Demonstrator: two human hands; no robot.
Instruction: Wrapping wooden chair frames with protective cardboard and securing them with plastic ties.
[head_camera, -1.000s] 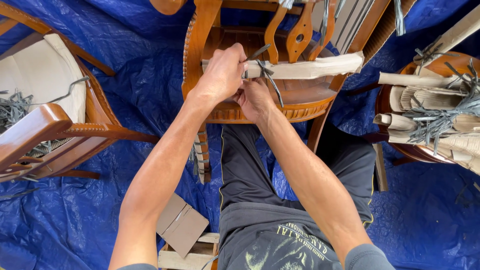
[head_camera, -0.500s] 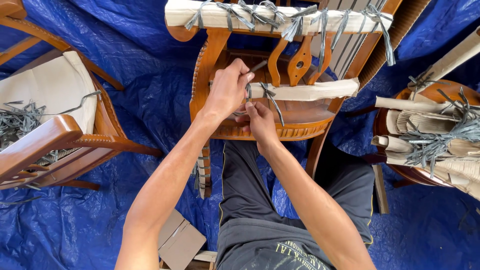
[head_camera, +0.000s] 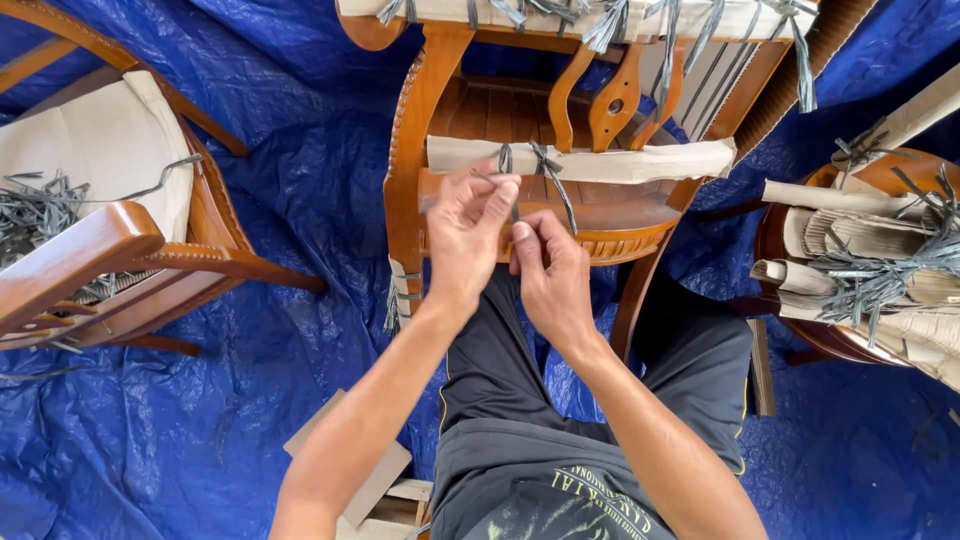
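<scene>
A wooden chair (head_camera: 415, 120) stands in front of me on the blue tarpaulin (head_camera: 300, 130). A strip of cardboard wrap (head_camera: 620, 160) runs along its lower back rail, tied with grey plastic straps (head_camera: 548, 165). My left hand (head_camera: 468, 235) pinches the end of one grey strap (head_camera: 505, 165) just below that rail. My right hand (head_camera: 552, 275) is close beside it with fingers curled on the same strap. The chair's top rail (head_camera: 560, 15) is also wrapped and tied with several straps.
A second wooden chair (head_camera: 110, 240) with a pale cushion and a heap of grey straps (head_camera: 35, 205) stands at the left. A round wooden piece (head_camera: 860, 260) stacked with rolled cardboard and straps sits at the right. Cardboard pieces (head_camera: 375, 480) lie by my legs.
Both hands have pulled back from the wrapped rail toward me, drawing the strap end with them. The view has shifted, showing the top rail higher in the frame.
</scene>
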